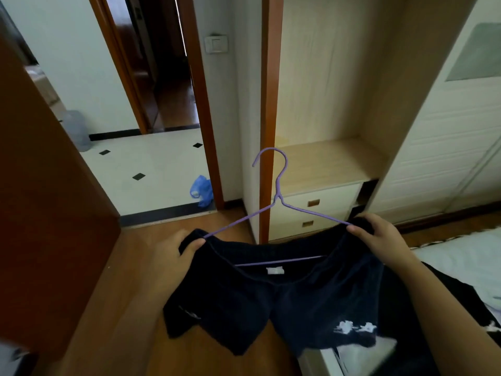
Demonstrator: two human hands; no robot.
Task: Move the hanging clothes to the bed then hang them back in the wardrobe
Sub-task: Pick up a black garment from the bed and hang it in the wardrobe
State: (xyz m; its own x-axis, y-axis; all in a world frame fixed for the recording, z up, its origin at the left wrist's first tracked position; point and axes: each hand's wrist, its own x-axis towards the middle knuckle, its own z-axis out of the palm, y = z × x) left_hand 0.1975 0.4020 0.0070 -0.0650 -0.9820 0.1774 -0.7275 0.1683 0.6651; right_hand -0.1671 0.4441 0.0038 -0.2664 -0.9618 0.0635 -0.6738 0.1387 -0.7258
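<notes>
Holding the dark shirt (pixel 273 302) by its shoulders on the purple hanger (pixel 276 202), both hands pinch fabric and wire: left hand (pixel 176 256), right hand (pixel 379 237). Its long axis runs hand to hand, hook pointing toward the open wardrobe (pixel 333 161) ahead.

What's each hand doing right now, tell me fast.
Left hand: closed on the dark shirt at the purple hanger's left end.
Right hand: closed on the shirt at its right end.
</notes>
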